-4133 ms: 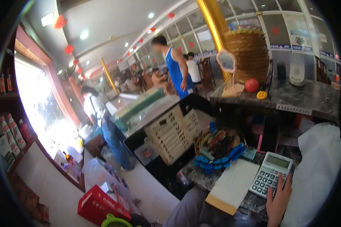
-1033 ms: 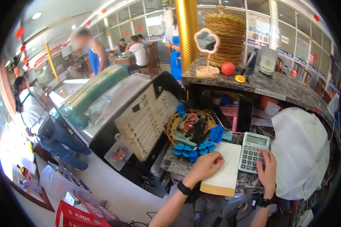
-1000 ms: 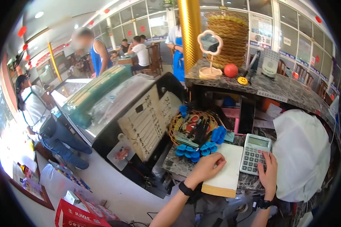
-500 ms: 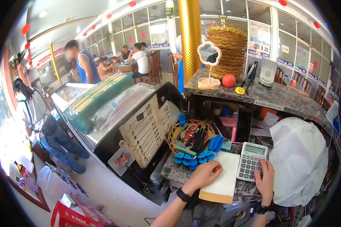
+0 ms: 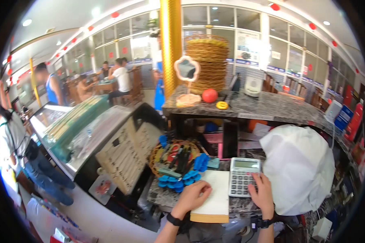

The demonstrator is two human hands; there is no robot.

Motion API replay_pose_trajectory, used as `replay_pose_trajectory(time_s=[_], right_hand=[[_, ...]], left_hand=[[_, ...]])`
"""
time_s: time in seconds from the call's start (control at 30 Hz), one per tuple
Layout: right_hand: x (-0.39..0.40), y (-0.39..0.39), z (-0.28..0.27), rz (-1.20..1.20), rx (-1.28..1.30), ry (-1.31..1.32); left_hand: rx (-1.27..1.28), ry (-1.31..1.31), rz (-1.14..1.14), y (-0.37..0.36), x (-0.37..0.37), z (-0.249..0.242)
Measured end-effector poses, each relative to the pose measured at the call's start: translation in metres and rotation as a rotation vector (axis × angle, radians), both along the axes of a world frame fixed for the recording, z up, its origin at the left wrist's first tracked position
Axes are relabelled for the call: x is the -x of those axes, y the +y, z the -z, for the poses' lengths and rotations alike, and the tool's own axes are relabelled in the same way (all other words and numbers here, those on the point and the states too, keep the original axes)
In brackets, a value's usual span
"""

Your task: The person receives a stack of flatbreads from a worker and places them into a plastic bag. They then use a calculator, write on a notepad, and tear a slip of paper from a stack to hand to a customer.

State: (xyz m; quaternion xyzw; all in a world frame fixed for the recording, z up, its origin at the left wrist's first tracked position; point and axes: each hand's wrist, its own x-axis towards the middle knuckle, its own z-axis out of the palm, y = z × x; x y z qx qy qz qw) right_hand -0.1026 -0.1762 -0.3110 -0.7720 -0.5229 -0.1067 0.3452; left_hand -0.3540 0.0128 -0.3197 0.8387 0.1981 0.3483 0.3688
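My left hand (image 5: 194, 197) rests on the left edge of a blank pad of paper (image 5: 215, 192), its fingers curled in and nothing showing in them. A grey desktop calculator (image 5: 240, 188) lies against the pad's right side. My right hand (image 5: 263, 194) is over the calculator's right edge, fingers apart, with fingertips on or just above the keys; the blur hides exact contact. Beyond my left hand stands a wicker basket (image 5: 154, 156) of pens and small tools, with blue flower-shaped pieces (image 5: 178, 181) along its near side.
A white cloth (image 5: 298, 170) covers a bulky object on the right. The raised marble shelf (image 5: 267, 106) carries a flower-shaped mirror (image 5: 187, 68), a red ball (image 5: 209, 95) and stacked wicker baskets (image 5: 207, 60). At left are a display freezer (image 5: 85, 152) and a standing person (image 5: 28, 150).
My view has turned right, so the scene sits further left. Both hands keep nearly the same places on the pad and the calculator.
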Motion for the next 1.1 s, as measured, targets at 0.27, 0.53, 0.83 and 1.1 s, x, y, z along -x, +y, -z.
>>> replay_pose_trajectory(time_s=[0.27, 0.53, 0.83, 1.1], right_hand=[[0.001, 0.005, 0.000, 0.035, -0.001, -0.023], [0.001, 0.002, 0.003, 0.011, 0.038, -0.020], [0.000, 0.004, 0.013, 0.018, -0.037, -0.113], [-0.001, 0.004, 0.014, 0.018, -0.024, -0.122]], left_hand=[[0.001, 0.014, -0.026, -0.001, 0.006, -0.007], [-0.066, -0.074, -0.028, 0.010, -0.005, 0.016], [-0.045, 0.025, 0.000, 0.002, 0.001, -0.005], [-0.036, 0.019, -0.005, 0.004, 0.002, 0.001]])
